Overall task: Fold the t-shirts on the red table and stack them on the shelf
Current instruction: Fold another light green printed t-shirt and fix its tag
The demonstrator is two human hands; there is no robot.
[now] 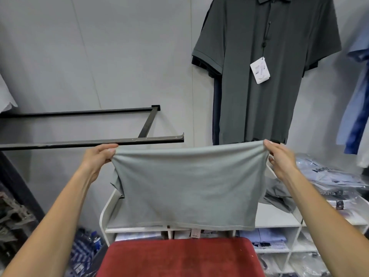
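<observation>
A light grey t-shirt [189, 184] hangs doubled over in the air, stretched wide between my two hands above the red table [179, 258]. My left hand [99, 156] pinches its upper left corner and my right hand [279, 156] pinches its upper right corner. The shirt's lower hem hangs just above the table's far edge. Behind it stands a white shelf unit [277, 216], partly hidden by the shirt. Another grey garment [279, 194] lies crumpled on the shelf top at the right.
A dark grey polo shirt [265, 66] with a white tag hangs on the wall ahead. A black metal rail [89, 141] juts from the wall at left. Bagged shirts [329, 172] are piled at right, and blue shirts [357, 108] hang at the far right.
</observation>
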